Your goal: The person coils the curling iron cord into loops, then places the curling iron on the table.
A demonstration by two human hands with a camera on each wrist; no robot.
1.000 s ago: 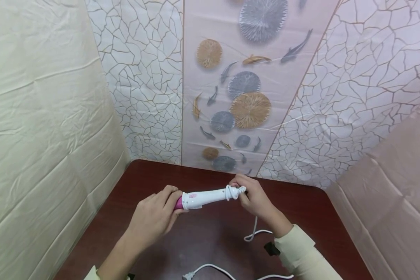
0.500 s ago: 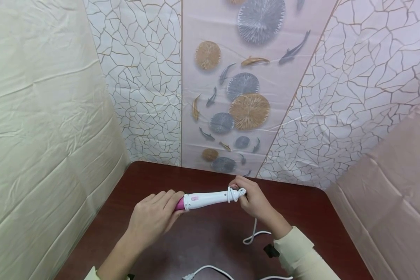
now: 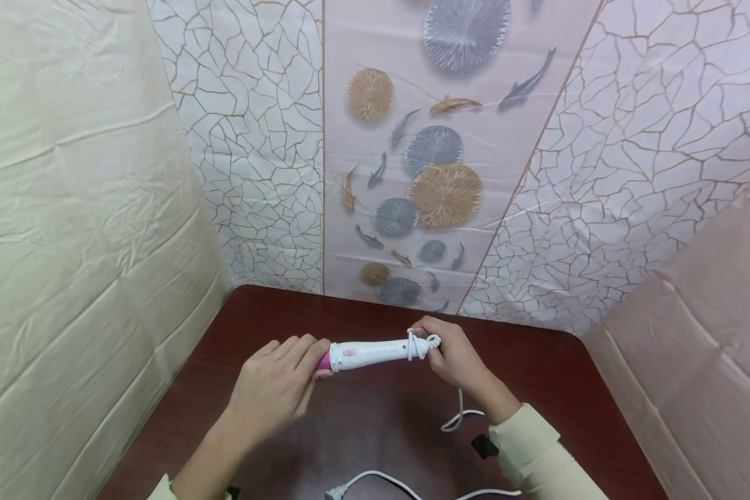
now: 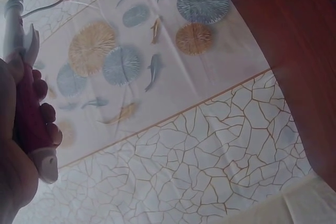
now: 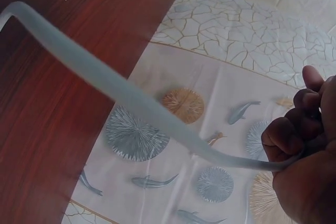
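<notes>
A hair iron [image 3: 375,354], with a white handle and a pink barrel, is held level above the table. My left hand [image 3: 271,382] grips its pink part; in the left wrist view the fingers curl round the pink barrel [image 4: 32,111], whose pale tip shows below them. A white cord [image 3: 410,345] is looped round the handle's right end. My right hand [image 3: 456,355] grips the cord beside that end; in the right wrist view the cord [image 5: 121,90] runs out of the curled fist. My right palm and part of the cord are hidden in the head view.
The cord's plug [image 3: 335,494] and a loose length of cord [image 3: 384,475] lie near the front of the dark red table [image 3: 362,423]. Patterned cloth [image 3: 406,173] stands behind the table, with pale cloth walls [image 3: 100,229] on both sides.
The hair iron has rolled slightly, so its pink switch shows more plainly. Both hands stay almost in place. The hanging cord has swung a little.
</notes>
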